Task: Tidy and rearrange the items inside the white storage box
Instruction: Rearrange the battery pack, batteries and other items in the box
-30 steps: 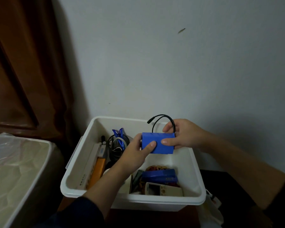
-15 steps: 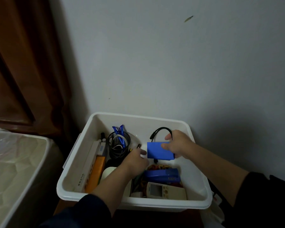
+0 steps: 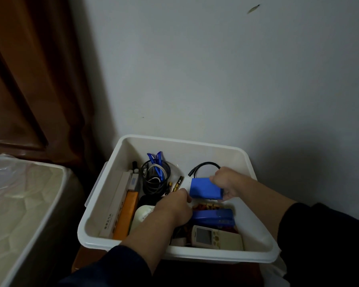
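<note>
The blue pack (image 3: 205,188) has come down from above the box (image 3: 195,145) into its rear right; right hand (image 3: 226,184) fingers grip it. Left hand (image 3: 174,206) has released; finger state unclear.

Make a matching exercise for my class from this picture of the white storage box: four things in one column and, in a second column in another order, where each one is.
Things
1. blue battery pack
2. remote control
3. orange box
4. black mesh cup

Places
A. against the near wall of the white storage box, right of the left hand
B. far part of the box, holding blue pens
C. gripped in the right hand
D. along the left side of the box

Pairs: 1-C, 2-A, 3-D, 4-B
</note>
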`<state>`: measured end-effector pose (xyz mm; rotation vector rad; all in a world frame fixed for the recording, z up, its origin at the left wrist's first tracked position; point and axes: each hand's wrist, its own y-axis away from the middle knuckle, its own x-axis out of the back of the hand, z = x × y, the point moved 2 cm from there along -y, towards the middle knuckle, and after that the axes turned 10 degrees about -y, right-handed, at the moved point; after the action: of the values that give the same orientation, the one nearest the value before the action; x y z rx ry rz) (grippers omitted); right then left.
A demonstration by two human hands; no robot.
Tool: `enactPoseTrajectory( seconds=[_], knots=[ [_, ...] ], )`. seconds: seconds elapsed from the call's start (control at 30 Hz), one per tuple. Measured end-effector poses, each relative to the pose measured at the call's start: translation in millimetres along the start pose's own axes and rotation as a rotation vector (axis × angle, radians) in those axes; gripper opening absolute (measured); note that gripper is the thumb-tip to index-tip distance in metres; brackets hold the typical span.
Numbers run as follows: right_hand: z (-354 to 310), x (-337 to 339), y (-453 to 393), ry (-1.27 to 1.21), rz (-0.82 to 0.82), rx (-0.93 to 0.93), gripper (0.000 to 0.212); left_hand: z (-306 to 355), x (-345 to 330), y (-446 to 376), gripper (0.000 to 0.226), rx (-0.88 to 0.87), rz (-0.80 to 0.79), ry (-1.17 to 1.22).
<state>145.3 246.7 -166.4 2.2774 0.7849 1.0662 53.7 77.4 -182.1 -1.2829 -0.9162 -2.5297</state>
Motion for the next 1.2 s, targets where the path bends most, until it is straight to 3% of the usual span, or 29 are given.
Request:
enactPoseTrajectory(
  seconds=[0.2,0.3,0.37,0.53,0.6,0.7,0.8,0.87,0.97,1.2],
  knots=[
    [0.7,5.6,5.8,-0.088,-0.014,0.08,0.017,2.8,2.7,1.4,0.043,0.024,0.017,-0.006],
    [-0.3,14.3,11.9,-0.096,-0.067,0.174,0.006,4.2,6.5,2.3,0.035,0.076,0.128,0.127],
    [-2.9,22.5,16.2,-0.093,-0.111,0.261,0.021,2.2,11.1,-0.5,0.04,0.098,0.201,0.206],
    [-12.7,40.9,31.3,-0.184,-0.229,0.352,0.031,6.2,18.0,1.0,0.047,0.227,0.165,0.836],
    [-16.2,48.1,39.1,-0.227,-0.287,0.363,0.03,8.3,20.1,-0.1,0.043,0.297,0.093,0.947],
    [-18.1,57.3,48.9,-0.289,-0.385,0.359,0.031,10.0,25.4,3.7,0.029,0.326,-0.014,0.894],
    [-16.5,63.5,56.2,-0.318,-0.467,0.329,0.034,12.3,24.6,6.2,0.06,0.178,-0.033,0.898],
    [-14.7,66.5,60.7,-0.331,-0.506,0.312,0.035,13.6,25.0,5.4,0.064,0.135,-0.034,0.887],
    [-12.9,70.9,66.1,-0.361,-0.533,0.303,0.034,14.7,27.1,2.0,0.029,0.112,-0.034,0.846],
    [-12.7,77.6,58.2,-0.323,-0.307,0.307,0.021,6.9,12.3,-1.9,0.031,0.169,-0.152,0.863]
  ],
)
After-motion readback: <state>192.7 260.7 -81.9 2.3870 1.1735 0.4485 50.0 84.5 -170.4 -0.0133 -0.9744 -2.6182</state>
